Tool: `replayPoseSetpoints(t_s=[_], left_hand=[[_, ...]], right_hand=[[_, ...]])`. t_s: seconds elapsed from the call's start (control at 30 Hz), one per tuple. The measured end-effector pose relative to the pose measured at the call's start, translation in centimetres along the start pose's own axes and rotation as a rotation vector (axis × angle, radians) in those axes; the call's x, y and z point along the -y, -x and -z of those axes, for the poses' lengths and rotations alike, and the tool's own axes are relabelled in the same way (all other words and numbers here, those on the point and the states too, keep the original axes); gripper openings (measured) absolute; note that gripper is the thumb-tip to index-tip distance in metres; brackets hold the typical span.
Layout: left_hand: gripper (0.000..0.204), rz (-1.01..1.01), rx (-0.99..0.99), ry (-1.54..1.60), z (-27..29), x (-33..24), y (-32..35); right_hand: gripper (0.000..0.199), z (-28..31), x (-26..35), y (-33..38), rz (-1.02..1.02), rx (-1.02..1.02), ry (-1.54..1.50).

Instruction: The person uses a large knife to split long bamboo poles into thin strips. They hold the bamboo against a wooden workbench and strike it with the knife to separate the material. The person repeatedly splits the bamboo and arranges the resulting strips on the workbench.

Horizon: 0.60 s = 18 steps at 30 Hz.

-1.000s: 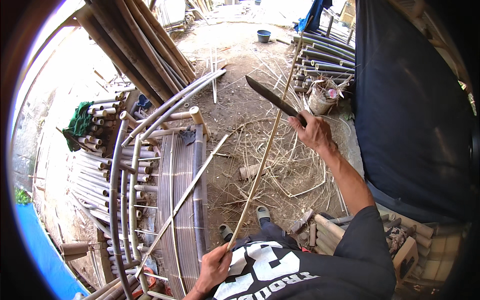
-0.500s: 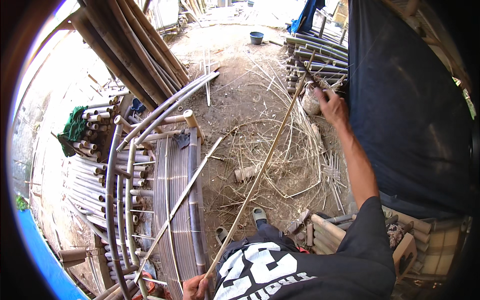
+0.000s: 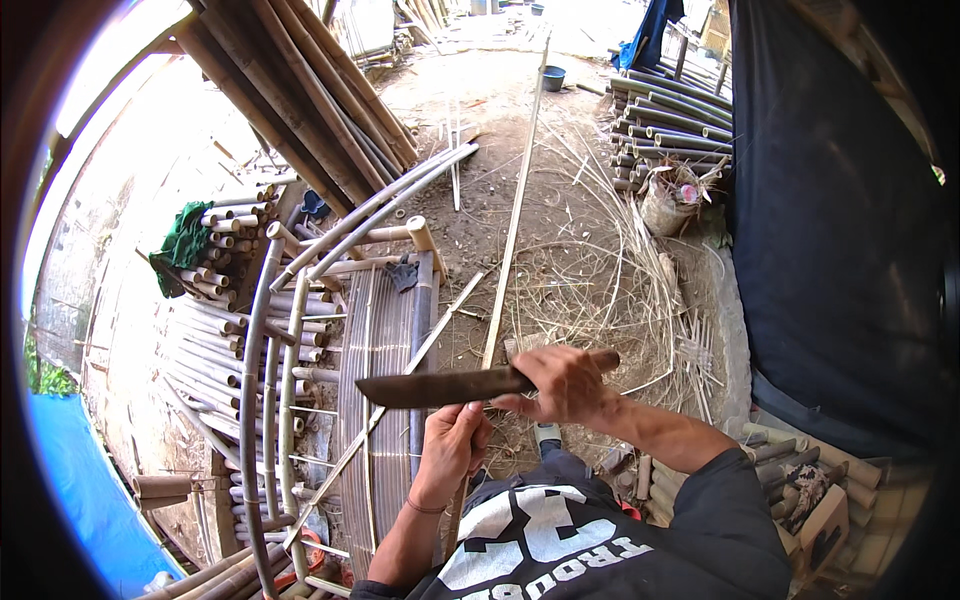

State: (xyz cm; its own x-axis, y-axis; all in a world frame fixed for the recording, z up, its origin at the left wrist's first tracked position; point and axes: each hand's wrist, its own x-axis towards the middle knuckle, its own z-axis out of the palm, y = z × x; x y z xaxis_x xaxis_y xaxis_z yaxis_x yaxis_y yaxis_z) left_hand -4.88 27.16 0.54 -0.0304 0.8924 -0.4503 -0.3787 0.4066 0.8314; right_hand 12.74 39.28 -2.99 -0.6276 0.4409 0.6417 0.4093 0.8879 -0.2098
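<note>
In front of my chest, my right hand (image 3: 565, 385) is closed round the handle of a machete (image 3: 435, 388). Its broad dark blade lies nearly level and points left, with the handle's end showing past my fist. Just below the blade, my left hand (image 3: 452, 445) pinches a long thin bamboo strip (image 3: 513, 225). The strip runs far out ahead of me, and its lower part passes down by my body. The blade crosses in front of the strip close to my left fingers; whether it touches is hard to tell.
To the left stands a bamboo bench (image 3: 385, 330) with another strip (image 3: 440, 328) lying slantwise across it and a dark cloth (image 3: 402, 275) on its far end. Loose shavings (image 3: 580, 290) litter the ground. Stacked bamboo poles (image 3: 670, 115), a stuffed sack (image 3: 668, 205) and a black sheet (image 3: 840, 240) are right.
My right hand has come back from far right to my chest with the machete. My left hand has risen from beside my lap, and the strip now points more straight ahead.
</note>
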Motion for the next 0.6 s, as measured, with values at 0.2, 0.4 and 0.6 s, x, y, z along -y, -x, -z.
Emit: replayPoseSetpoints(t_s=[0.2,0.4,0.6], left_hand=[[0.039,-0.14,0.076,-0.089,-0.8,0.9,1.7],[0.038,-0.148,0.052,-0.067,-0.8,1.0,2.7],[0.037,-0.078,0.045,-0.063,-0.1,1.2,5.0]], right_hand=[[0.059,2.1,-3.2,-1.0,-0.356,0.126,-0.054],[0.058,1.9,-4.3,-0.9,-0.532,0.226,-0.063],[0.064,2.8,-6.6,-1.5,-0.469,0.117,-0.001]])
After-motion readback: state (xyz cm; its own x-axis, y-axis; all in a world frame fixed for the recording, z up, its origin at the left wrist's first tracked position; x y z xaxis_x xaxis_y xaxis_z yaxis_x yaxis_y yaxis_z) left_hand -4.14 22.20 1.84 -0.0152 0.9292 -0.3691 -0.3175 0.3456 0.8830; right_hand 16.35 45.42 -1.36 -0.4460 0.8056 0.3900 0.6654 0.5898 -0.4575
